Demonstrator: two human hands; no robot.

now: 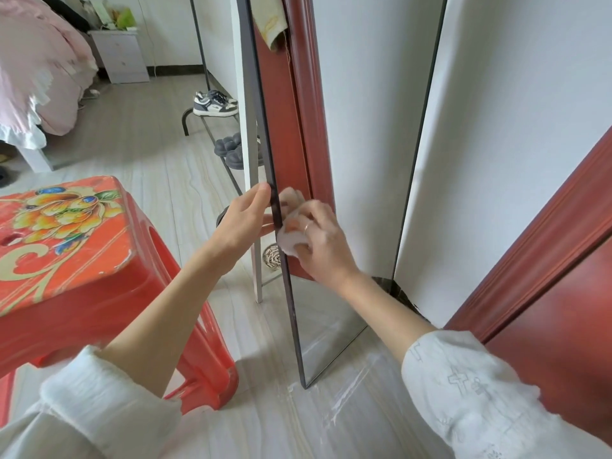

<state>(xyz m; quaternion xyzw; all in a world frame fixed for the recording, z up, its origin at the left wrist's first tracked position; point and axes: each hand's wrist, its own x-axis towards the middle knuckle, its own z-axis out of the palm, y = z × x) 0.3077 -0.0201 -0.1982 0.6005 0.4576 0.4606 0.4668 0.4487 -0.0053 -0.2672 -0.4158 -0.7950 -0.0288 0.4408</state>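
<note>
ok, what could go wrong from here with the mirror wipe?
1. The mirror stands on smooth floor; the right hand pressing the cloth might make its foot slide.
2. Only the left hand, gripping the frame edge, steadies it; a slip there could let it tip.
3. The stool sits close by the left arm and may get bumped.

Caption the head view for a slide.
Left hand steadies the mirror frame while right hand wipes its glass with a white cloth.
</note>
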